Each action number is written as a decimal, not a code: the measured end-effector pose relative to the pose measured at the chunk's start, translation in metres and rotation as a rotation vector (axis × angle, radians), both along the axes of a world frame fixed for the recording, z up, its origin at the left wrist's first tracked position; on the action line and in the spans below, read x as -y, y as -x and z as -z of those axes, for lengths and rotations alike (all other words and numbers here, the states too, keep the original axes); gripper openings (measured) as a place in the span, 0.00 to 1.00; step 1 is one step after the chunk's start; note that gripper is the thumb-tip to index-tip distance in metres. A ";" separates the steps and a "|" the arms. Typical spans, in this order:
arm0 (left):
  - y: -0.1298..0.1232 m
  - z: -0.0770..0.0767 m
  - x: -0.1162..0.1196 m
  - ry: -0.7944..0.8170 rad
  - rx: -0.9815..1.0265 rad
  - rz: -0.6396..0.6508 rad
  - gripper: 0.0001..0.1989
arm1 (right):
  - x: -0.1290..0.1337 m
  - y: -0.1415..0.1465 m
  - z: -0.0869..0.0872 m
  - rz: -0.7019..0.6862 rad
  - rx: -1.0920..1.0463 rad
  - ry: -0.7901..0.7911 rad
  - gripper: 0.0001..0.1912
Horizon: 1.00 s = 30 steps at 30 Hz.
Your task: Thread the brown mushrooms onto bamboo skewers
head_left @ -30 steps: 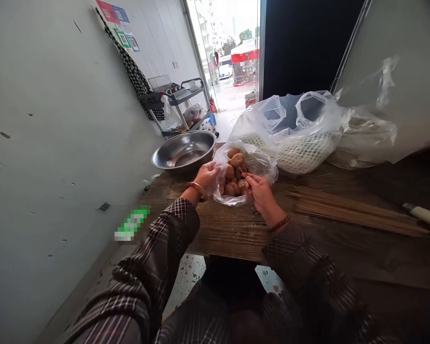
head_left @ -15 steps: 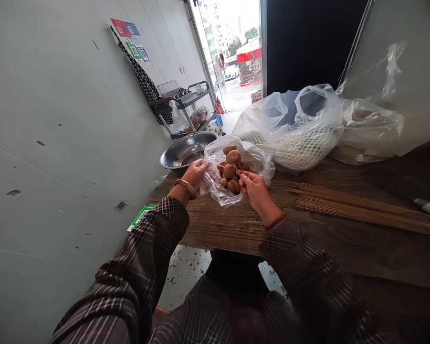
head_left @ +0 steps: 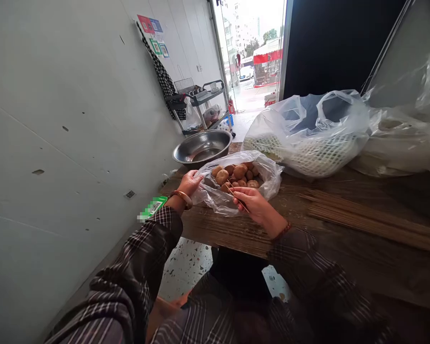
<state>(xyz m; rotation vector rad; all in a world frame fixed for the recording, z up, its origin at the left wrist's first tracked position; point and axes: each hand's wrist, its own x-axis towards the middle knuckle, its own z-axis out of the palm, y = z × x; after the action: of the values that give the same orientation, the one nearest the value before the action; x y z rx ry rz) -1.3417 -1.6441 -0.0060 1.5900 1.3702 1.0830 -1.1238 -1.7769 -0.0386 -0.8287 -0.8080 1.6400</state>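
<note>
A clear plastic bag lies on the wooden table with its mouth spread, holding several round brown mushroom-like pieces. My left hand pinches the left edge of the bag. Over the near side of the opening, my right hand is closed around thin wooden sticks, whose tips point up and left toward the brown pieces. Whether the tips touch them cannot be made out.
Behind the bag sits a metal basin. Large plastic bags with net-wrapped contents stand at the back right. A bundle of thin sticks lies on the table's right side. The wall is close on the left.
The view has shifted, so things sit further right. The brown pieces that were heaped up near my right hand now lie lower and more spread in the bag. The sticks now show more clearly.
</note>
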 end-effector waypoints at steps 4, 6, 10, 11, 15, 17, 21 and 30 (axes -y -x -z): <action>0.002 0.009 0.002 -0.004 0.006 -0.024 0.21 | 0.000 0.010 0.009 -0.094 0.040 -0.021 0.15; 0.003 0.012 0.002 -0.017 0.012 -0.022 0.22 | -0.002 0.015 0.015 -0.132 0.139 -0.034 0.15; 0.005 0.020 0.002 -0.069 0.006 -0.002 0.24 | -0.002 0.020 0.025 -0.105 0.400 -0.141 0.16; 0.005 0.022 0.003 -0.083 -0.004 0.005 0.24 | -0.002 0.021 0.025 -0.082 0.438 -0.169 0.17; 0.008 0.028 0.010 -0.139 -0.065 0.033 0.26 | 0.002 0.026 0.019 -0.039 0.372 -0.179 0.22; 0.010 0.029 0.013 -0.166 -0.088 0.041 0.27 | 0.000 0.036 0.013 -0.032 0.267 -0.137 0.24; 0.016 0.027 0.017 -0.235 -0.143 0.043 0.27 | -0.013 0.066 0.010 -0.007 0.096 -0.074 0.27; 0.021 0.018 0.041 -0.472 -0.499 0.038 0.28 | -0.008 0.081 0.027 -0.020 0.380 -0.141 0.21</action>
<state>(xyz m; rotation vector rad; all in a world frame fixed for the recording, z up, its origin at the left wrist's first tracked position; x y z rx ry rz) -1.3622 -1.6854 -0.0242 2.3421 1.4519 1.0821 -1.2046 -1.7689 -0.0656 -1.0493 -1.1855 1.4414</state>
